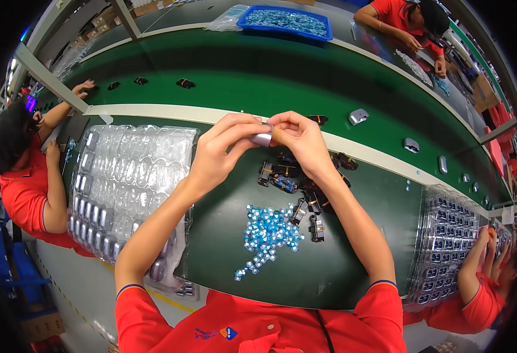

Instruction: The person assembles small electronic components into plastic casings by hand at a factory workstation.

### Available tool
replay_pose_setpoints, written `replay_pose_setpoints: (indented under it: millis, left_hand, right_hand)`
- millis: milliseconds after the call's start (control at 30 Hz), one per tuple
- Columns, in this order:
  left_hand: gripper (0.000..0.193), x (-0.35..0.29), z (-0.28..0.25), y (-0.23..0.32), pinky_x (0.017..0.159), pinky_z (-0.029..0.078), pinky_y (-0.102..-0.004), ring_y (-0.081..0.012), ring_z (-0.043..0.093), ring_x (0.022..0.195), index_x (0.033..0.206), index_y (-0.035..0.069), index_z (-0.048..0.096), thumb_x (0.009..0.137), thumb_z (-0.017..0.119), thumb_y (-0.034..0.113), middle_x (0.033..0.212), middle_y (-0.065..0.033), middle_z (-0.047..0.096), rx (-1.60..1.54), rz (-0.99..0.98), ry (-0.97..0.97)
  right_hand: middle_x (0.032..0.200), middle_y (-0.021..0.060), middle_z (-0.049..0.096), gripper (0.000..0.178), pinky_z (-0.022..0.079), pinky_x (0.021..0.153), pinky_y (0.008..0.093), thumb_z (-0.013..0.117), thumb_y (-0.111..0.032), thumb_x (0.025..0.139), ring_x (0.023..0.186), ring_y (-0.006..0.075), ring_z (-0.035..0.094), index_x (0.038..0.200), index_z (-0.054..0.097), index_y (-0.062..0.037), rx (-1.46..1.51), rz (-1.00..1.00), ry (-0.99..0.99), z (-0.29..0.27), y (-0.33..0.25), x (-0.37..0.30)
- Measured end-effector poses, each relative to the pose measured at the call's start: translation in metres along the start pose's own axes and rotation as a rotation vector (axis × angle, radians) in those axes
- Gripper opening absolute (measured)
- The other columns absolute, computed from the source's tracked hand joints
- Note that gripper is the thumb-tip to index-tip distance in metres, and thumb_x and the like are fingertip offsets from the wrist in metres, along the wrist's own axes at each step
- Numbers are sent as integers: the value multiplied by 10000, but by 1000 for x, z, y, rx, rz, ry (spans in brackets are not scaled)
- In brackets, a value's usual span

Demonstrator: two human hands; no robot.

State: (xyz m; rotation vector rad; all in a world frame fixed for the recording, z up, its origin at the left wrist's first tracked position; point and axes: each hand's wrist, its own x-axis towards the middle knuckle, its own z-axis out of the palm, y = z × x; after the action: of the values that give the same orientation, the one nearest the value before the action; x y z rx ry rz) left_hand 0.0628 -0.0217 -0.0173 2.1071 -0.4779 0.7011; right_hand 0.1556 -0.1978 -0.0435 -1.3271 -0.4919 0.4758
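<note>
Both hands meet above the far edge of the dark green work table (pixel 223 247). Between them is a small silver-grey rounded casing (pixel 262 139). My left hand (pixel 223 146) is closed around its left side, and my right hand (pixel 303 143) grips the other end with thumb and fingers. What lies inside the casing is hidden by my fingers. Below my hands is a loose heap of black electronic assemblies (pixel 316 228), partly covered by my right forearm. Nearer to me lies a pile of small blue-and-white pieces (pixel 264 232).
At left, a clear plastic blister tray (pixel 146 154) holds rows of silver casings. Stacked trays (pixel 443 247) stand at right. Beyond the table runs a green conveyor belt (pixel 305 73) carrying black assemblies and silver casings. A blue bin (pixel 328 29) sits behind it. Co-workers (pixel 26 188) sit on both sides.
</note>
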Motion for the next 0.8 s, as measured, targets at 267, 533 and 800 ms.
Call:
replay_pose_setpoints:
  millis: [267, 533, 800]
  left_hand:
    - [347, -2, 1, -1, 805, 596, -345, -252, 668, 1009, 1088, 51, 713, 776, 689, -101, 1117, -110, 645, 93, 129, -29]
    - [339, 4, -1, 0, 880, 573, -325, -245, 649, 1064, 1101, 14, 696, 791, 666, -121, 1117, -124, 650, 2, 16, -84]
    - [346, 7, -8, -7, 817, 556, -313, -210, 636, 998, 1133, 26, 700, 799, 692, -64, 1068, -101, 662, -168, -221, -8]
  right_hand:
    - [943, 60, 667, 146, 515, 792, 218, 600, 7, 933, 881, 94, 650, 1078, 616, 15, -100, -78, 80, 14, 7, -6]
    - [981, 113, 701, 153, 536, 725, 230, 592, 1, 944, 844, 126, 684, 1090, 623, 33, 98, 49, 8, 2, 11, -8]
    - [906, 219, 706, 357, 562, 673, 372, 658, -277, 927, 778, 232, 723, 897, 697, 76, -1263, 245, 306, -87, -45, -2]
